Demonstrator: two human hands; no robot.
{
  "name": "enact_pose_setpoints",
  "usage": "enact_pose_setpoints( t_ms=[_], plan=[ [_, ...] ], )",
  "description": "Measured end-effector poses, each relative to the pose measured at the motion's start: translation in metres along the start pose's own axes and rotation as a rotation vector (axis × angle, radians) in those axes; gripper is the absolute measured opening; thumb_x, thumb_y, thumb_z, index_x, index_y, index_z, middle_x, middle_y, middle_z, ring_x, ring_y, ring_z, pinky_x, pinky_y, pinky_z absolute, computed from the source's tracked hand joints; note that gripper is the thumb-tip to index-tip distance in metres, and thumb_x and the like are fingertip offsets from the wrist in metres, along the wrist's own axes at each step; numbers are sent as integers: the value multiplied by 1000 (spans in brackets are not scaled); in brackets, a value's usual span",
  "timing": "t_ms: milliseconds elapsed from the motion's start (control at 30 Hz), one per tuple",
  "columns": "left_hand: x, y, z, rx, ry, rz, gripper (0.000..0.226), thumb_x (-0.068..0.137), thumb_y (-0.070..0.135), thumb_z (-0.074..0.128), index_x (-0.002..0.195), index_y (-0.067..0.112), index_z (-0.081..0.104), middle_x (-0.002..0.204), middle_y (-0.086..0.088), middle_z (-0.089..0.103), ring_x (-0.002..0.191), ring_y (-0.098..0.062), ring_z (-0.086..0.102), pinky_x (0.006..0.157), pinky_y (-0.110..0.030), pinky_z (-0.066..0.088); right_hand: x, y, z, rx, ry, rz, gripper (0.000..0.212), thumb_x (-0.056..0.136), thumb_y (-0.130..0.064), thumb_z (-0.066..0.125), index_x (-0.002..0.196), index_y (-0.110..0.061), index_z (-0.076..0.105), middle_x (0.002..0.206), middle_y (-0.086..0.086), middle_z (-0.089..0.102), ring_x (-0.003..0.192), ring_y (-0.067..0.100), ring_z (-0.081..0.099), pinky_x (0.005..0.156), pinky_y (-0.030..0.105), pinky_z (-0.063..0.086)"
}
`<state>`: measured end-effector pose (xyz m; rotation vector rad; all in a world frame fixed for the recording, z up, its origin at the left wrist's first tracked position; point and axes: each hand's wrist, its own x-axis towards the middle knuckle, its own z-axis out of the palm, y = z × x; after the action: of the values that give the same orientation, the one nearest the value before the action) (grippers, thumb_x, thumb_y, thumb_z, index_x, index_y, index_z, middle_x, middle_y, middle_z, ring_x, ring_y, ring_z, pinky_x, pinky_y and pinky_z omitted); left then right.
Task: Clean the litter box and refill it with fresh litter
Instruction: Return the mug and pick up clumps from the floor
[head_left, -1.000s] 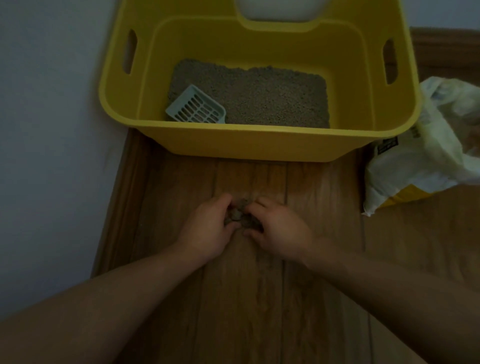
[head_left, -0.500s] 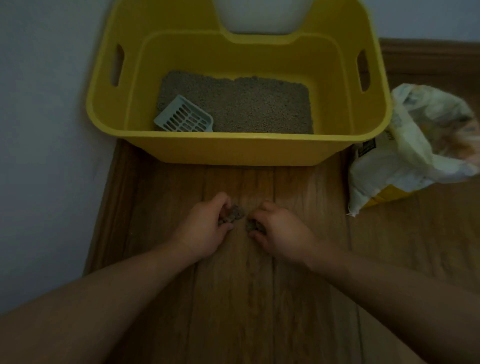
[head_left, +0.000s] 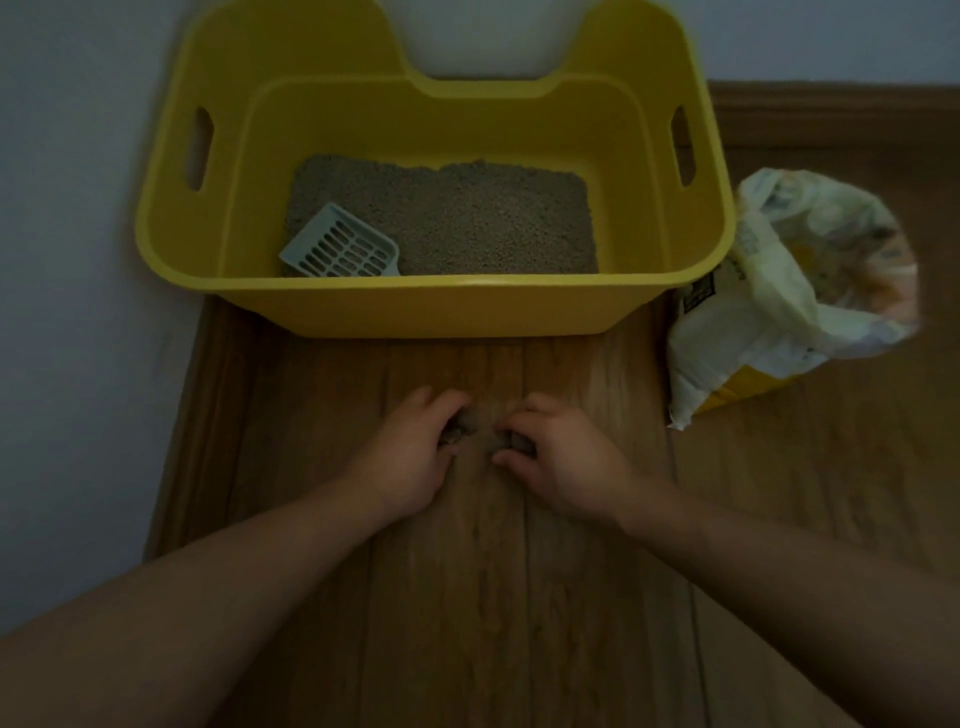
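The yellow litter box (head_left: 415, 306) stood on the wooden floor (head_left: 493, 597), its left side close to a pale wall (head_left: 78, 312). A layer of grey-brown litter (head_left: 467, 218) covered its bottom. A pale blue slotted scoop (head_left: 340, 249) lay in the near-left corner on the litter, tilted, its lower edge hidden behind the near wall of the box. Just to the right of the box an open litter bag (head_left: 769, 312) sat on the floor, white with a yellow base, its mouth rolled wide and some granules visible inside; whether bag and box touched could not be told.

Both bare forearms reached in from the bottom of the view, and the hands were low over the floor in front of the box, near each other but apart. The left hand (head_left: 410, 457) had its fingers curled round a lumpy grey clump — the left clump (head_left: 460, 428) — which showed at the fingertips. The right hand (head_left: 561, 462) likewise curled its fingers and thumb round the right clump (head_left: 511, 441), of the same grey stuff. A narrow strip of floor showed between the two clumps. The light was dim, so whether the clumps rested on the boards or were held just clear of them could not be told.
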<state>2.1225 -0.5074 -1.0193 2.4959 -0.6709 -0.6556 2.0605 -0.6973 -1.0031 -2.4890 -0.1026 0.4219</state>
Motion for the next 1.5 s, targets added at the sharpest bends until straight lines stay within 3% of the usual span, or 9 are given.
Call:
enact_pose_setpoints(
  t_ms=[133, 300, 433, 700, 833, 967, 1167, 1333, 1500],
  plan=[
    [-3, 6, -4, -9, 42, 48, 25, 88, 15, 66, 110, 24, 57, 109, 4, 60, 98, -14, 56, 76, -26, 42, -3, 3, -1, -9, 3, -5, 33, 92, -34, 66, 120, -17, 67, 114, 1, 58, 102, 17, 57, 88, 30, 48],
    [-5, 17, -2, -29, 45, 52, 14, 90, 18, 64, 103, 21, 60, 101, 4, 63, 90, -12, 56, 76, -31, 47, -5, 3, -6, 2, 33, 27, 33, 91, -34, 67, 120, -17, 67, 110, 0, 57, 99, 16, 57, 84, 26, 44],
    [-6, 26, -3, -161, 105, -4, 11, 90, 18, 66, 97, 23, 60, 88, 11, 60, 77, -1, 54, 64, -23, 41, -10, 3, -13, 14, 44, 46, 33, 91, -34, 67, 122, -21, 66, 112, -1, 57, 100, 15, 56, 88, 30, 47],
    [-12, 50, -11, -344, 152, -80, 14, 90, 20, 68, 98, 29, 60, 87, 13, 62, 79, -2, 59, 68, -22, 48, -16, 6, -25, 50, 169, 76, 32, 87, -30, 74, 116, -16, 71, 99, -7, 52, 91, 12, 55, 79, 23, 39],
    [-19, 60, -17, -341, 190, -68, 15, 89, 20, 68, 97, 31, 60, 84, 12, 62, 74, -3, 58, 65, -25, 50, -22, 5, -37, 24, 203, 53, 30, 85, -32, 75, 111, -17, 73, 99, -2, 59, 91, 15, 58, 82, 29, 48],
    [-37, 79, -35, -352, 201, -97, 16, 90, 19, 66, 102, 28, 62, 90, 12, 62, 81, -5, 60, 73, -32, 57, -36, -6, -58, 8, 250, 45, 30, 85, -32, 75, 112, -18, 72, 102, -1, 61, 93, 16, 59, 84, 31, 50],
    [-83, 144, -88, -376, 196, -86, 18, 91, 21, 64, 105, 32, 60, 93, 15, 62, 83, -2, 60, 74, -27, 57, -86, -56, -117, 14, 297, 43, 29, 84, -30, 76, 111, -18, 73, 96, -8, 54, 89, 10, 56, 81, 23, 45],
    [-126, 222, -160, -372, 229, -86, 19, 91, 23, 65, 101, 38, 58, 89, 16, 62, 80, 1, 60, 66, -15, 51, -145, -115, -196, 49, 341, 86, 29, 85, -30, 76, 111, -17, 73, 94, -8, 55, 86, 7, 54, 77, 19, 41],
    [-169, 312, -252, -414, 283, -34, 13, 90, 21, 68, 97, 29, 62, 82, 12, 64, 76, -6, 61, 66, -22, 53, -207, -176, -301, 154, 447, 170, 31, 83, -29, 78, 110, -14, 74, 93, -7, 60, 85, 6, 56, 79, 18, 42]
  ],
)
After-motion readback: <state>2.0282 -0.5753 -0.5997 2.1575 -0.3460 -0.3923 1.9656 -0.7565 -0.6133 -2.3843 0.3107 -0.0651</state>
